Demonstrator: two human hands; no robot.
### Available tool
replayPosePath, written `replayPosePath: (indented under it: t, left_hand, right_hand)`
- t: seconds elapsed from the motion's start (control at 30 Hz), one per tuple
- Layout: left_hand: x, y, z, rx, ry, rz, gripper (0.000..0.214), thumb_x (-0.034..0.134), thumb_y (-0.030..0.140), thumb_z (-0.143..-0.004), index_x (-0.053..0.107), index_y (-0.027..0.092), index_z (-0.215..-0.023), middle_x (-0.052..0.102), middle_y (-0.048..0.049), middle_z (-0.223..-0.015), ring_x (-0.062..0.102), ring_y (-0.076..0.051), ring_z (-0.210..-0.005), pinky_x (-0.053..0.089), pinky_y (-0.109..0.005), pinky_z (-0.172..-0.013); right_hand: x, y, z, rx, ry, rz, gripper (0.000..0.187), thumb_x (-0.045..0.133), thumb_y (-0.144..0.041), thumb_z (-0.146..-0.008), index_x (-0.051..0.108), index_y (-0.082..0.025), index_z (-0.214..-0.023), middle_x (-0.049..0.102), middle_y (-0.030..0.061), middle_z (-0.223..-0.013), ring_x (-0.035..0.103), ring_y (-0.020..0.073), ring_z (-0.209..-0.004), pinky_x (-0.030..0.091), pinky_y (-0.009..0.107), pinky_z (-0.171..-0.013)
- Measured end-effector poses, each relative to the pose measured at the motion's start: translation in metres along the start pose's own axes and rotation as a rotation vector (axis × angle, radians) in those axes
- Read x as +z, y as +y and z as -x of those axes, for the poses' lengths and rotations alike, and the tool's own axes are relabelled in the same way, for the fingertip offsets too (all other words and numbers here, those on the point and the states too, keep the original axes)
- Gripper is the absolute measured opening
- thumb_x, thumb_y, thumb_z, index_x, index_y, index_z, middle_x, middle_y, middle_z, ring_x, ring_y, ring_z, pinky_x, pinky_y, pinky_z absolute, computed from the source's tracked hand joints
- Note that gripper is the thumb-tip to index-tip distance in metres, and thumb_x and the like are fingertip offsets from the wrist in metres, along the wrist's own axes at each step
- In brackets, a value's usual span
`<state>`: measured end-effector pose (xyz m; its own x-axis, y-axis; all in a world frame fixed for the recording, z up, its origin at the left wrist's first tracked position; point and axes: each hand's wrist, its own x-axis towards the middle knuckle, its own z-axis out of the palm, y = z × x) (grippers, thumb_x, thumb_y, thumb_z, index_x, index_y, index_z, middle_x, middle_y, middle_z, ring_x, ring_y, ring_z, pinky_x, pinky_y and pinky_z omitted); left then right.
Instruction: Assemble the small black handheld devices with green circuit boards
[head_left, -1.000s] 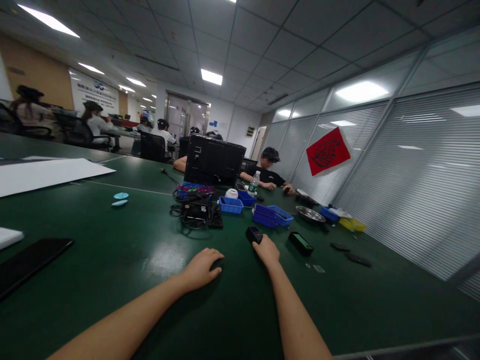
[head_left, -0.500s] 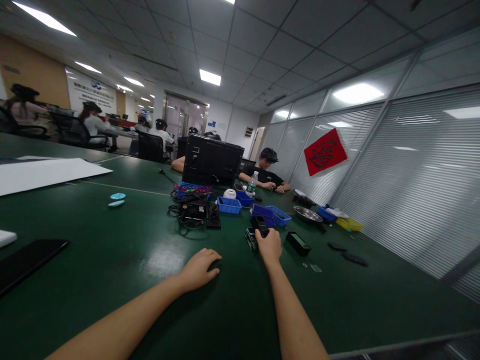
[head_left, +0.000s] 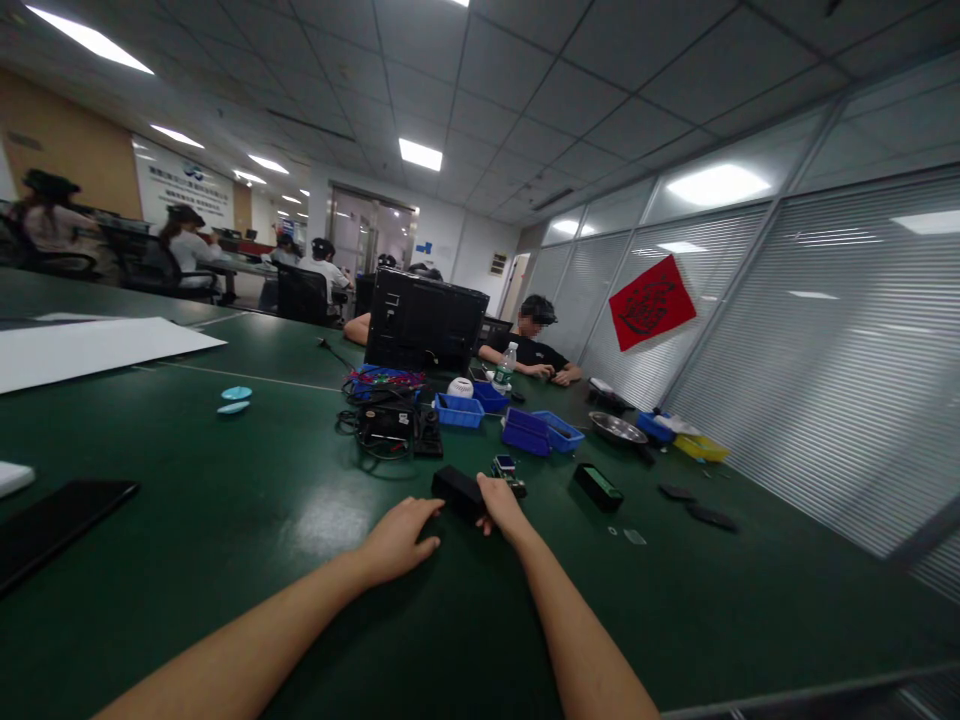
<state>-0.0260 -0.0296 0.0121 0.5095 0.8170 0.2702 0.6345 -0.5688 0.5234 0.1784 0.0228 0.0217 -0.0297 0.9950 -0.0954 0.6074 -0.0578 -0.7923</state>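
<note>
My right hand [head_left: 498, 506] is closed round a small black box-shaped cover [head_left: 459, 491], holding it just above the green table [head_left: 225, 520] beside my left hand. My left hand [head_left: 401, 536] rests on the table, fingers curled loosely and holding nothing, its fingertips close to the black cover. Just beyond my right hand lies a small electronic part with a blue face [head_left: 507, 470]. A black rectangular device [head_left: 598, 486] lies further right.
Blue bins [head_left: 460, 410], a purple bin [head_left: 527, 432], a tangle of cables [head_left: 390, 425], a black monitor [head_left: 424, 323], a metal dish [head_left: 618, 429] and a yellow tray [head_left: 702, 449] stand further back. A dark phone [head_left: 56, 520] lies left. A seated person [head_left: 534, 347] works across the table.
My right hand lifted the black cover off the small part and carried it left and nearer, next to my left hand. The blue-faced part now lies uncovered. My left hand stayed put.
</note>
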Motion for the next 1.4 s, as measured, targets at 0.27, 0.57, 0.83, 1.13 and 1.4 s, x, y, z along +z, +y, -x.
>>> replayPosePath:
  t: [0.27, 0.57, 0.83, 1.13, 1.4]
  left_hand:
    - [0.0, 0.0, 0.001, -0.027, 0.017, 0.054, 0.058, 0.052, 0.026, -0.07, 0.037, 0.023, -0.126, 0.056, -0.0038, -0.11, 0.049, -0.02, -0.101, 0.036, -0.032, -0.091]
    - [0.002, -0.002, 0.001, -0.027, 0.028, 0.06, 0.059, 0.053, 0.026, -0.07, 0.036, 0.023, -0.126, 0.056, -0.0036, -0.109, 0.049, -0.019, -0.101, 0.036, -0.032, -0.091]
    - [0.004, -0.003, 0.0, -0.049, 0.023, 0.072, 0.062, 0.052, 0.026, -0.07, 0.031, 0.024, -0.128, 0.056, -0.0036, -0.108, 0.05, -0.019, -0.1, 0.037, -0.031, -0.09]
    - [-0.001, 0.006, 0.002, -0.007, 0.024, 0.043, 0.061, 0.051, 0.026, -0.074, 0.028, 0.029, -0.13, 0.054, -0.0033, -0.104, 0.049, -0.019, -0.096, 0.037, -0.031, -0.086]
    - [-0.006, 0.014, 0.004, 0.046, 0.014, -0.071, 0.04, 0.05, 0.034, -0.077, 0.046, 0.031, -0.116, 0.049, -0.0022, -0.099, 0.048, -0.018, -0.093, 0.038, -0.028, -0.08]
  right_hand:
    - [-0.01, -0.022, 0.019, -0.105, 0.303, 0.634, 0.056, 0.017, -0.048, -0.088, 0.061, -0.015, -0.077, 0.064, 0.0124, -0.08, 0.06, 0.0212, -0.078, 0.043, 0.031, -0.071]
    - [0.004, -0.019, 0.024, -0.444, 0.168, 0.648, 0.051, 0.054, -0.041, -0.074, 0.046, -0.02, -0.12, 0.055, 0.0089, -0.11, 0.049, 0.0209, -0.101, 0.035, 0.03, -0.088]
    - [0.002, -0.019, 0.012, -0.065, 0.168, 0.457, 0.049, 0.025, -0.044, -0.087, 0.063, -0.016, -0.075, 0.065, 0.0084, -0.073, 0.061, 0.0181, -0.07, 0.041, 0.024, -0.061]
    - [0.01, -0.021, 0.016, -0.147, 0.1, 0.467, 0.039, 0.035, -0.041, -0.085, 0.062, -0.016, -0.072, 0.064, 0.0052, -0.068, 0.058, 0.0139, -0.061, 0.038, 0.02, -0.057]
    - [-0.019, -0.017, 0.016, -0.101, 0.457, 0.457, 0.047, 0.023, -0.043, -0.088, 0.062, -0.019, -0.081, 0.063, 0.0055, -0.08, 0.057, 0.0144, -0.07, 0.038, 0.022, -0.061]
